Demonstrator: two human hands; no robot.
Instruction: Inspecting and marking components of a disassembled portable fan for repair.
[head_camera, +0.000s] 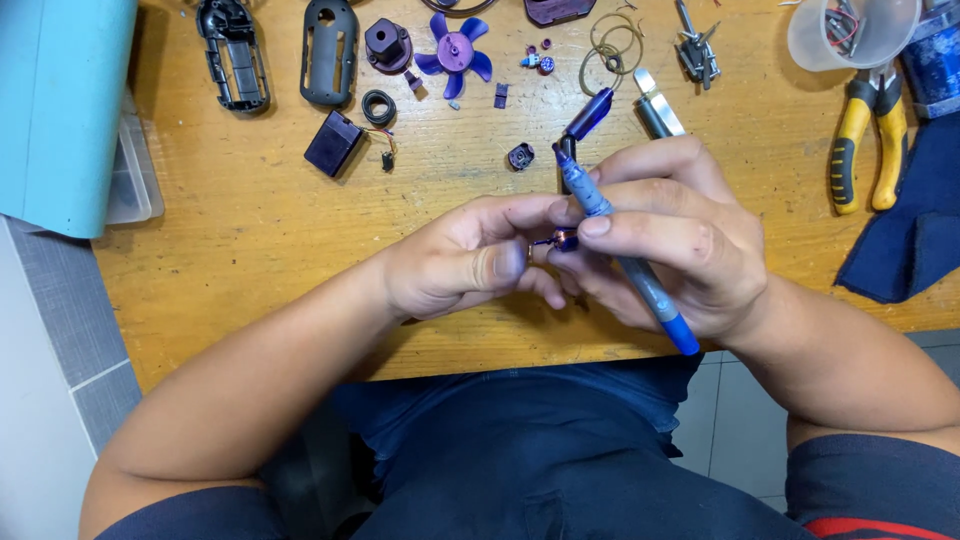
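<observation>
My left hand (455, 262) and my right hand (670, 235) meet above the front edge of a wooden table (250, 240). Between their fingertips sits a small purple part with a metal pin (562, 240), pinched from both sides. My right hand also grips a blue and grey pen-like tool (625, 255), which runs diagonally from upper left to lower right across its fingers. Most of the small part is hidden by my fingers.
Loose parts lie at the back: a purple fan blade (455, 52), two dark housing shells (232, 55), a dark block (333, 142), a black ring (378, 106), wire coils (610, 45). Yellow-handled pliers (868, 135), a clear cup (850, 30) and blue cloth (915, 220) lie right; a teal box (60, 110) left.
</observation>
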